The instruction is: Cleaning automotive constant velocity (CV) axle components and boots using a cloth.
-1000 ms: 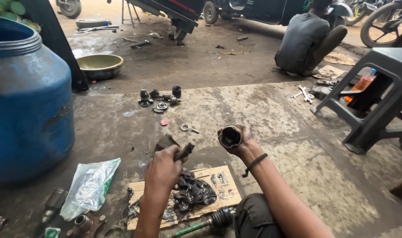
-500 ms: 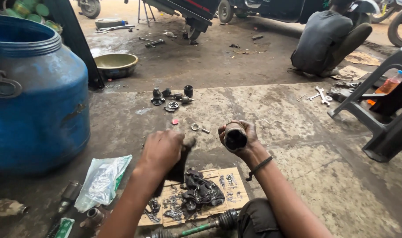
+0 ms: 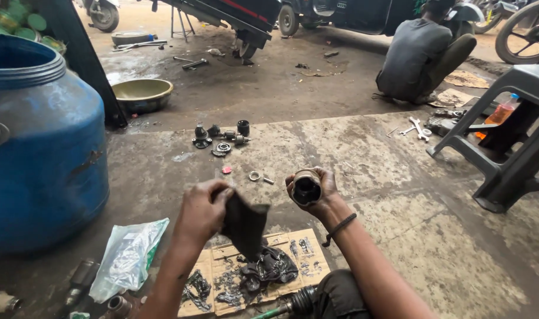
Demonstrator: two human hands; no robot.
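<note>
Crouching over the concrete floor [image 3: 364,153], the person holds a greasy cup-shaped joint housing [image 3: 306,189] in the right hand [image 3: 314,198], fingers clenched round its body with the dark open mouth tipped up toward the face. The left hand [image 3: 203,210] pinches a black, grease-soaked rag [image 3: 246,227], which hangs loose just beside the housing and apart from it.

To my eye the step in hand is wiping out that cup. Doing it well would mean bunching the rag tighter so that a firm wad reaches the bottom of the bore, and turning the housing against it instead of dabbing. The metal looks slick, so a close hold near the rim seems wise.

Directly below lies a sheet of cardboard [image 3: 305,260] with a heap of black grease and scraps [image 3: 269,269] on it; anything dropped would probably land there and pick up grit. A grimy shaft end [image 3: 296,302] pokes out near the knee.

Ahead, a washer [image 3: 254,175] and a cluster of small metal parts [image 3: 222,139] sit on the floor, well apart from the hands. The blue plastic drum [image 3: 39,153] hems in the left side, with a plastic bag [image 3: 127,257] at its foot. A grey plastic stool [image 3: 505,136] stands to the right, and another person [image 3: 420,56] squats farther off. Room to move is best straight ahead and to the right of the cardboard.
</note>
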